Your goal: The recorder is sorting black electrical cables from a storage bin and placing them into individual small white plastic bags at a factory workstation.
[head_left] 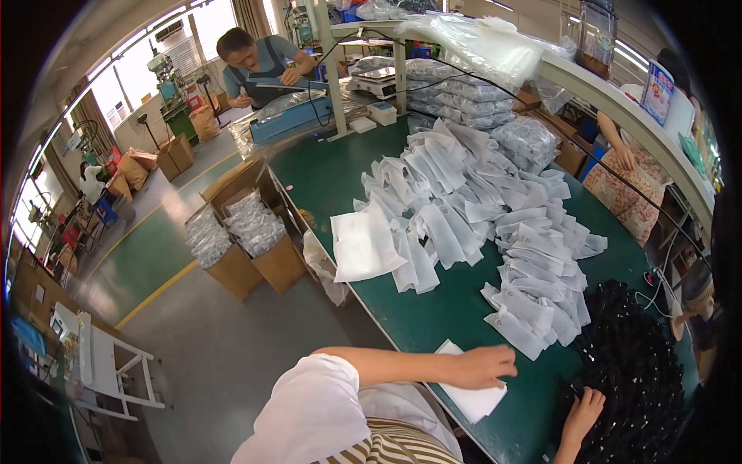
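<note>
**Hands working at white pouches and black parts**

The left hand (485, 366) is lying flat, fingers together, pressing on a white pouch (473, 399) at the near edge of the green surface (433, 309). The right hand (583, 410) is resting with fingers loosely spread on the edge of a heap of small black parts (634, 371). A large pile of white pouches (495, 232) is lying just beyond, mid-surface.

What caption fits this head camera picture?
Left hand presses a white bag on the green table; right hand touches black parts.
</note>
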Tool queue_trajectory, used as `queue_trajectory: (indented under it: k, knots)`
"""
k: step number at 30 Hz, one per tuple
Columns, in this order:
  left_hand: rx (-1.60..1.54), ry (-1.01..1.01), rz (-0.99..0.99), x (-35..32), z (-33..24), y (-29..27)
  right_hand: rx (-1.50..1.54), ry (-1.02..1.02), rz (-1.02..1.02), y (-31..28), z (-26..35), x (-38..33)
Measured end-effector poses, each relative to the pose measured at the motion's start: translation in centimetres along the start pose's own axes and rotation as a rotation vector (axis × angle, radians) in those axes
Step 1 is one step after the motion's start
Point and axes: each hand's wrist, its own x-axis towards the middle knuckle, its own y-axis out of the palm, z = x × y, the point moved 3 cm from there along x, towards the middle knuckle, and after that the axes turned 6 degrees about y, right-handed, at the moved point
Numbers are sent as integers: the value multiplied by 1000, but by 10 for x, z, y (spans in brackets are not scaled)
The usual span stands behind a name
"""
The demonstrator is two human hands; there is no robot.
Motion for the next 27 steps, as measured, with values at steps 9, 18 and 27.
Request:
queue_trajectory:
  k: [9,18,27]
  knots:
    - [14,-17,214,-35,-27,36,311,60,-389,-64,40,-16]
    - [136,-8,174,-32,-35,53,713,202,29,-42,91,-77]
    - [-14,-206,-23,-28,-29,29,724,249,61,-51,127,-86]
